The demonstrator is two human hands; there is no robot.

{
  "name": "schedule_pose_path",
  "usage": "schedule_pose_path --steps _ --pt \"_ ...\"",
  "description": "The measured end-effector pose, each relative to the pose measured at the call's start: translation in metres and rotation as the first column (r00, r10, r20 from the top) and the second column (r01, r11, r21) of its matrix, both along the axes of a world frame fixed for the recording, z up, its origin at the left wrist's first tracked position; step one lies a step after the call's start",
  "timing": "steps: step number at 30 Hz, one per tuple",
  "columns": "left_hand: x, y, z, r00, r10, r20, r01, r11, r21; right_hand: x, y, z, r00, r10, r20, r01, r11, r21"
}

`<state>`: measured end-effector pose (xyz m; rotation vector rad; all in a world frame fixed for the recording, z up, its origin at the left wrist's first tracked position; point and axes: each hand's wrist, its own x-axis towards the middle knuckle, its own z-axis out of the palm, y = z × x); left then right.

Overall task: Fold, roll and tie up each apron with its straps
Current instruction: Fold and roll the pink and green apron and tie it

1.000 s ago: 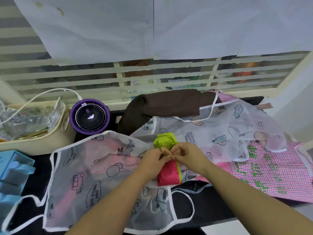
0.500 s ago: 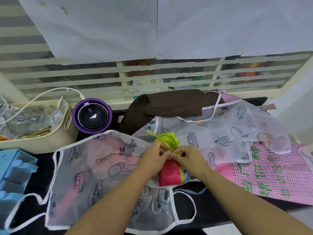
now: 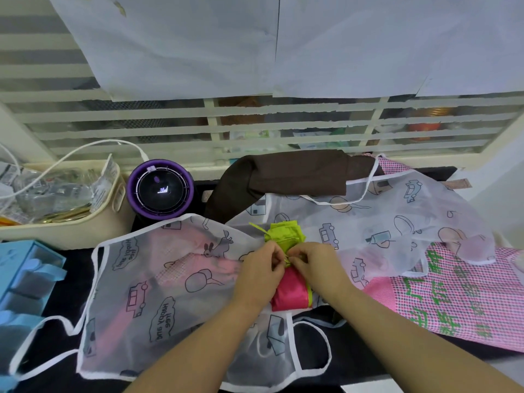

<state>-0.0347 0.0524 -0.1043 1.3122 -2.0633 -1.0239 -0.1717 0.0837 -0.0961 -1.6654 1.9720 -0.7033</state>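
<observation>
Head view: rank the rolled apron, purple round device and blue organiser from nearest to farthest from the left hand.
1. rolled apron: right at the left hand, which pinches its strap.
2. purple round device: back and to the left, by the window grille.
3. blue organiser: far left edge of the view.

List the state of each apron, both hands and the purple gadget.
pink-and-green apron, rolled up
left hand, pinching green strap
right hand, pinching green strap
near clear apron, spread flat
far clear apron, spread, rumpled
pink checked apron, spread open
brown cloth, bunched
purple gadget, display lit
</observation>
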Motion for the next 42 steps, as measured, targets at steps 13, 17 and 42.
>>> schedule_pose_path --steps 13,17,42 --pt "-0.004 0.001 -0.002 0.999 0.005 0.036 -0.001 0.994 -0.107 -0.012 -0.002 0.015 0.858 -0.148 0.492 -0.080 0.907 0.413" --pt "-0.001 0.003 -0.004 0.999 -0.027 0.038 0.031 0.994 -0.108 -0.012 -0.001 0.010 0.825 -0.187 0.534 -0.069 0.904 0.422" --pt "0.025 -0.010 -0.002 0.988 0.078 0.133 -0.125 0.910 0.396 -0.036 0.004 0.015 0.808 -0.226 0.544 0.062 0.951 0.303"
